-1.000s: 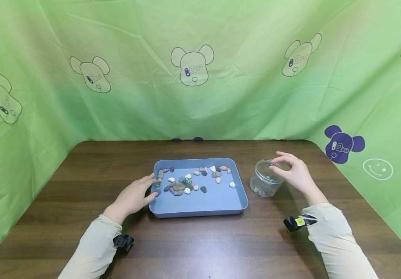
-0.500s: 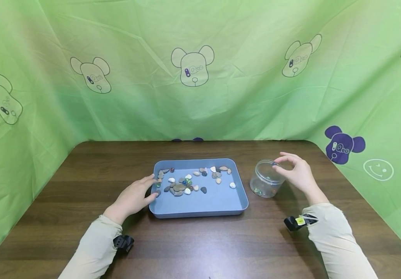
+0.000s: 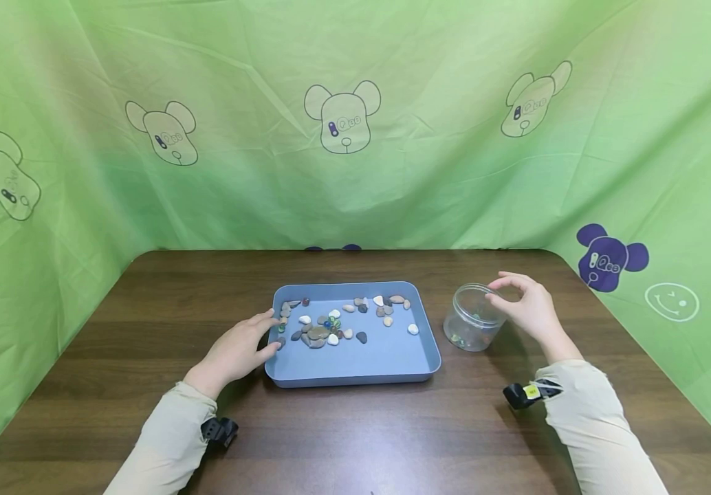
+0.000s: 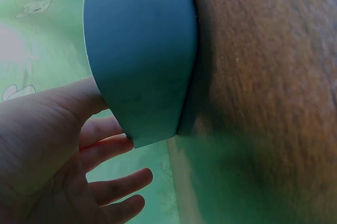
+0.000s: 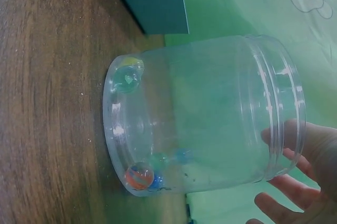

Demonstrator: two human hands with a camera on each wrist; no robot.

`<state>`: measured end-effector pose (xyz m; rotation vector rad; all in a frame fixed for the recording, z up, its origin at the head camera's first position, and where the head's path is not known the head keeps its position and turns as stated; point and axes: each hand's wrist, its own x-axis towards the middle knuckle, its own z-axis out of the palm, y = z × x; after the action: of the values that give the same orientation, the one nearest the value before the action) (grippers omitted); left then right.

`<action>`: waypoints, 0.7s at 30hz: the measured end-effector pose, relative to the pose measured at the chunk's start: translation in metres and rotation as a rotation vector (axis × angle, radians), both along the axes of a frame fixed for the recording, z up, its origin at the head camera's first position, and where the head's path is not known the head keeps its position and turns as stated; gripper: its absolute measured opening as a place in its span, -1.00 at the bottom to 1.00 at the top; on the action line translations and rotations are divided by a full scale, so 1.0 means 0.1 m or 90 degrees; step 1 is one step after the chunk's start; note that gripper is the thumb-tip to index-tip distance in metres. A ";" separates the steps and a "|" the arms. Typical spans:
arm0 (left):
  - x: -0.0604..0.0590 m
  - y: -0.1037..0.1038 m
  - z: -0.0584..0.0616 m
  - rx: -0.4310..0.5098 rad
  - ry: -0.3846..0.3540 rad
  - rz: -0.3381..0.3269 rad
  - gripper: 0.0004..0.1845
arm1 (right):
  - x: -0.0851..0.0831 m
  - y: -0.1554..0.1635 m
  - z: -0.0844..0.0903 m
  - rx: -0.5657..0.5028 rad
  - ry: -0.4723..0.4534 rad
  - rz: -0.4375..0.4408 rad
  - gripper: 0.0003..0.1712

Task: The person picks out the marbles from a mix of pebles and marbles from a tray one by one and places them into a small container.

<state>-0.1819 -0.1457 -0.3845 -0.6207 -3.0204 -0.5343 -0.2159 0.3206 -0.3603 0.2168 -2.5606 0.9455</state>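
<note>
A blue tray (image 3: 355,379) lies mid-table with several pebbles (image 3: 318,334) and a few glass marbles scattered in its far half. My left hand (image 3: 250,340) rests against the tray's left rim with its fingers relaxed; in the left wrist view the left hand (image 4: 52,150) lies beside the tray's outer wall (image 4: 142,50). A clear plastic jar (image 3: 469,323) stands right of the tray. My right hand (image 3: 516,302) hovers at its far right rim, fingers loosely curled and empty. The jar (image 5: 200,129) holds a few marbles, among them an orange one (image 5: 138,175) and a green one (image 5: 128,79).
The dark wooden table (image 3: 145,309) is walled on three sides by a green printed cloth (image 3: 343,172). Bare tabletop lies in front of the tray and along the left side.
My right hand was pinching a small dark marble over the jar; now its fingers hold nothing. The left hand and tray have not moved.
</note>
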 end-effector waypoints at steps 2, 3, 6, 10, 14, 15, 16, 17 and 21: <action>0.00 0.00 0.00 0.000 -0.001 0.000 -0.52 | 0.01 0.00 0.01 0.005 -0.001 -0.005 -0.78; 0.00 0.00 0.00 -0.001 -0.001 0.000 -0.52 | 0.01 0.00 0.01 0.006 -0.001 -0.006 -0.78; 0.00 0.00 0.00 -0.002 -0.002 -0.001 -0.52 | 0.01 -0.01 0.03 0.010 0.001 -0.007 -0.79; 0.00 0.00 0.00 0.001 -0.001 0.000 -0.52 | 0.01 -0.07 0.07 0.007 0.009 0.000 -0.80; 0.00 0.00 0.00 0.001 0.000 0.002 -0.52 | 0.01 -0.15 0.14 0.005 0.010 0.013 -0.81; 0.00 0.00 0.00 0.001 -0.001 0.002 -0.52 | 0.01 -0.17 0.16 0.003 0.009 0.018 -0.81; -0.01 0.00 0.00 0.001 -0.002 0.002 -0.52 | 0.01 -0.20 0.18 0.001 0.007 0.023 -0.81; 0.00 0.00 0.00 0.000 -0.002 0.002 -0.52 | 0.00 -0.22 0.20 -0.004 0.007 0.032 -0.81; 0.00 0.00 0.01 0.001 -0.005 0.000 -0.51 | -0.02 -0.32 0.29 -0.023 0.005 0.067 -0.81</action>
<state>-0.1817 -0.1452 -0.3838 -0.6199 -3.0269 -0.5391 -0.2177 0.2883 -0.3315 0.3467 -2.5445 1.0258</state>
